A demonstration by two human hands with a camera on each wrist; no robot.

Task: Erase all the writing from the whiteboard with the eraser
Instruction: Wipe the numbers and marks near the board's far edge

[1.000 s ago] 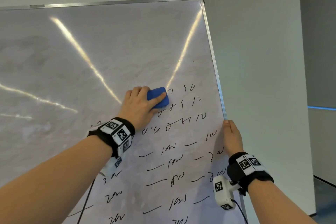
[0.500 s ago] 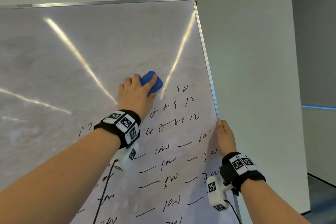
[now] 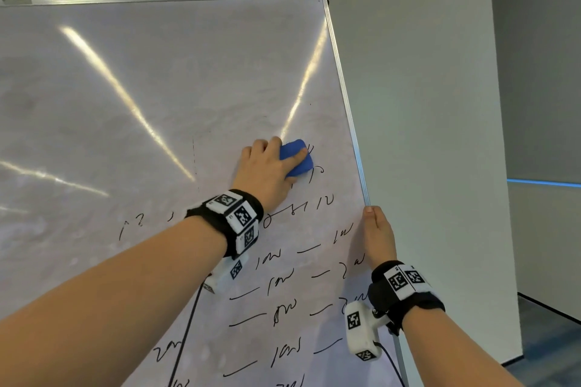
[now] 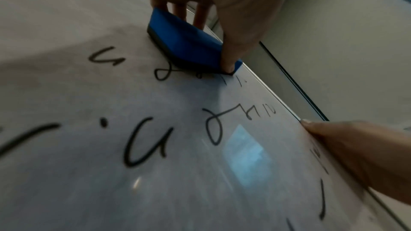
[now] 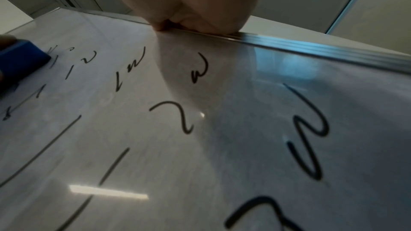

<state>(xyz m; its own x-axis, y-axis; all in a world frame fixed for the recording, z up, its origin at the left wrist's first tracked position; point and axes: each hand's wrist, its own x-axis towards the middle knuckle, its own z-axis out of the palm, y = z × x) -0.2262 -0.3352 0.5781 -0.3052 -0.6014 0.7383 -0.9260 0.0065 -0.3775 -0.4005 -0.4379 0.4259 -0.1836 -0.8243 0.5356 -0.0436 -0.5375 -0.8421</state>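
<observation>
The left part of the whiteboard [image 3: 132,97] is wiped to a grey haze with ceiling lights reflected across it; only stray marks [image 3: 132,225] sit low there. Further right the left hand [image 3: 267,173] holds the eraser [image 3: 297,158] flat against the board, thumb down one long side and fingers [image 4: 177,9] curled over the other, so the block is pinched across its width. The eraser lies at the top of the remaining writing [image 3: 292,286], which runs down the right part of the board in rows of dashes and squiggles, with a few strokes just right of the block.

The eraser looks light and fairly stiff: a blue body with a darker pad [image 4: 169,53] underneath, which I judge soft and slightly grippy on the glossy board. Holding it by the two long sides, as here, seems right, since it keeps the pad flat and lets the palm add pressure. The ink appears dry-erase and the wiped area keeps a smear, so firm overlapping strokes are probably needed.

At the right edge the right hand [image 3: 377,236] grips the frame [image 3: 349,110], thumb on the front and fingers wrapped behind, out of sight. The board stands tilted on a stand and may rock under pressure, so this bracing likely matters.

No containers are in view.
</observation>
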